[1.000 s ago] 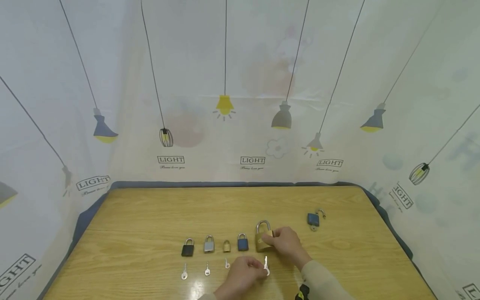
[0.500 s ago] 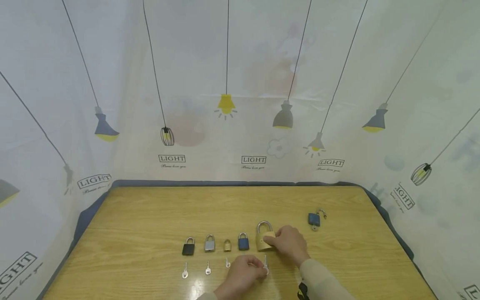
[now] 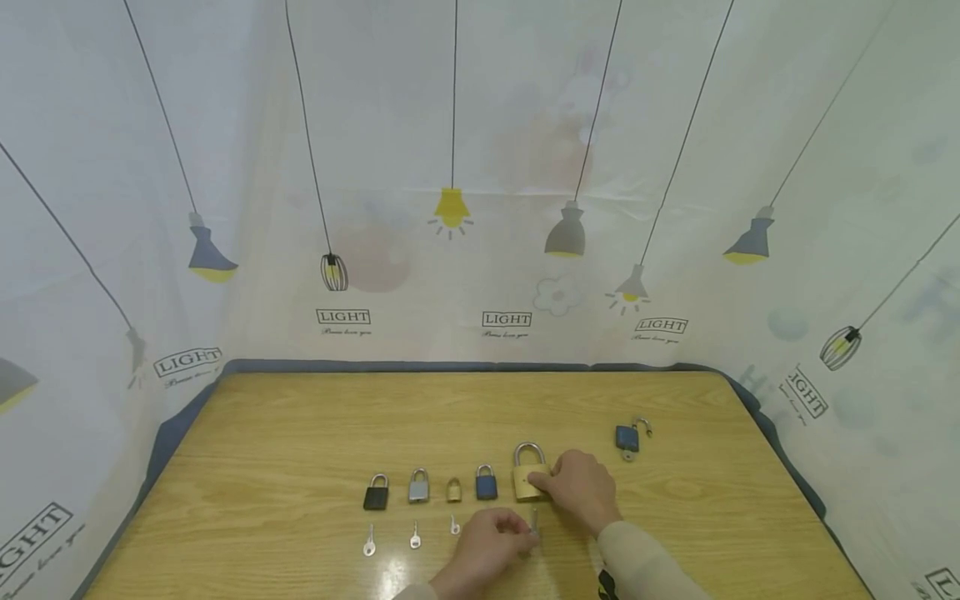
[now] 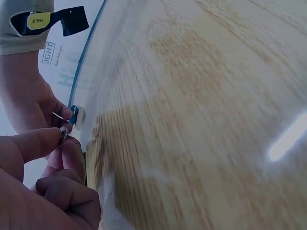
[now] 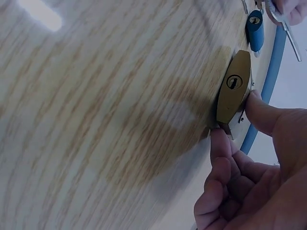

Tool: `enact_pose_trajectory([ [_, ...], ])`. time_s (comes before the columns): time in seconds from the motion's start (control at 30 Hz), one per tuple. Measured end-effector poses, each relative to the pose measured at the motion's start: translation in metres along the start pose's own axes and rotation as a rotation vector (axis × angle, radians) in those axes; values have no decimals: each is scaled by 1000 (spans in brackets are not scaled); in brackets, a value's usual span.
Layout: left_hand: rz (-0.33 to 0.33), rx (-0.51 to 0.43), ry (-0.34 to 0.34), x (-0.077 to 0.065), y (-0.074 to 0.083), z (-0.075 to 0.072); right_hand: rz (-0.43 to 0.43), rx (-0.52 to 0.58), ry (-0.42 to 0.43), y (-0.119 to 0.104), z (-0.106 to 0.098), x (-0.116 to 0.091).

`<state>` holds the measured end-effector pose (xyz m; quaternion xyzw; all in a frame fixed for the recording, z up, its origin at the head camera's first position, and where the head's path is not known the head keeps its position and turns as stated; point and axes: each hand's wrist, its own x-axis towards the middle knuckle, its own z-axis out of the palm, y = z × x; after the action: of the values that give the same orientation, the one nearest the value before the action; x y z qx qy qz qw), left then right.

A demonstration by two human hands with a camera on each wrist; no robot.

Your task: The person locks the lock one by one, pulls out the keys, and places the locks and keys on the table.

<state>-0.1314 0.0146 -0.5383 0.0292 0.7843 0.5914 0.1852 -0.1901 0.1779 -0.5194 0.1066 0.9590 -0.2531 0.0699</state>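
Observation:
My left hand [image 3: 489,546] pinches a silver key [image 5: 289,34] between thumb and fingers, its shaft reaching forward. The key is just in front of the large brass padlock [image 3: 528,483] and apart from it. My right hand [image 3: 587,492] grips that padlock by its right side, with the thumb on its upper face. In the right wrist view, the brass padlock [image 5: 233,91] turns its keyhole toward the camera, and nothing is in the keyhole. Its shackle is closed. A blue padlock [image 3: 486,483] lies just left of it.
A small brass padlock [image 3: 453,490], a silver padlock [image 3: 418,487] and a black padlock [image 3: 376,497] continue the row leftward. Keys [image 3: 416,537] lie in front of these. Back right, another blue padlock [image 3: 627,439] has its shackle open. Patterned cloth [image 3: 405,275] surrounds the wooden table [image 3: 300,433].
The key in my left hand has tilted and shifted slightly, its bright flat side now less visible. My right hand keeps its hold on the brass padlock, which has barely moved.

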Motion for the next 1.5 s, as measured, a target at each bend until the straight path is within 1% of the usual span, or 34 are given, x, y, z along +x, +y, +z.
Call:
enact_pose_trajectory([
  [0.2, 1, 16, 16, 1, 3, 4, -9, -5, 7, 3, -1, 1],
  [0.33, -31, 43, 32, 4, 7, 6, -11, 18, 25, 12, -7, 1],
  [0.47, -56, 106, 59, 9, 9, 9, -5, 32, 36, 23, -16, 1],
  [0.63, -52, 215, 102, 14, 10, 11, 10, 44, 21, 34, -24, -1],
  [0.8, -46, 298, 131, 18, 11, 15, 10, 34, 22, 40, -26, -3],
  [0.9, -45, 331, 148, 19, 12, 17, 12, 30, 16, 41, -27, -4],
  [1.07, -53, 361, 157, 18, 15, 19, 18, 17, 16, 44, -27, -5],
  [1.17, -54, 382, 157, 18, 17, 20, 8, 12, 21, 45, -26, -5],
  [1.4, -76, 379, 139, 18, 20, 20, 0, 36, 14, 49, -26, -5],
  [1.5, -76, 377, 137, 18, 20, 20, 1, 37, 15, 50, -26, -5],
])
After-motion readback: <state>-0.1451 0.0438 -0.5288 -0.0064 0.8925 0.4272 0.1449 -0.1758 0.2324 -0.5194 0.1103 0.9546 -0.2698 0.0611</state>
